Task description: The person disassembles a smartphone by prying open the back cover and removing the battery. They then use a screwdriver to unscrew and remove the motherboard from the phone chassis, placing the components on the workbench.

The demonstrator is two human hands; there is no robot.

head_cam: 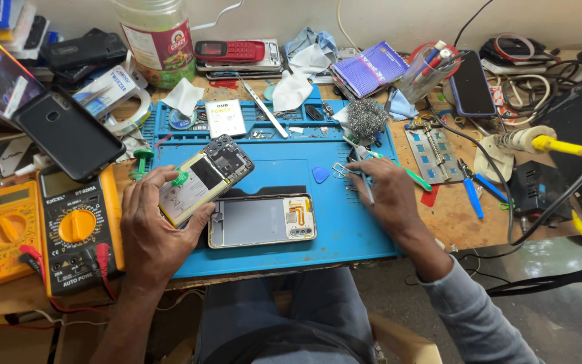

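My left hand (148, 229) holds an opened phone body (205, 177) tilted above the blue work mat (345, 229), its circuit board and battery area exposed. A green plastic pick (180, 178) is pinched against the phone under my left thumb. Below it on the mat lies the phone's back cover (262, 220), inner side up. My right hand (392, 195) rests on the mat's right part, fingers closed around tweezers (366, 191) whose tips point at small metal parts (341, 169). A blue triangular pick (320, 174) lies between my two hands.
Two multimeters (48, 226) stand at the left, a black phone case (67, 133) above them. A steel-wool ball (368, 119), white battery (225, 118) and long tweezers (264, 108) sit at the mat's back. Blue-handled pliers (471, 189), a soldering iron (554, 143) and cables crowd the right.
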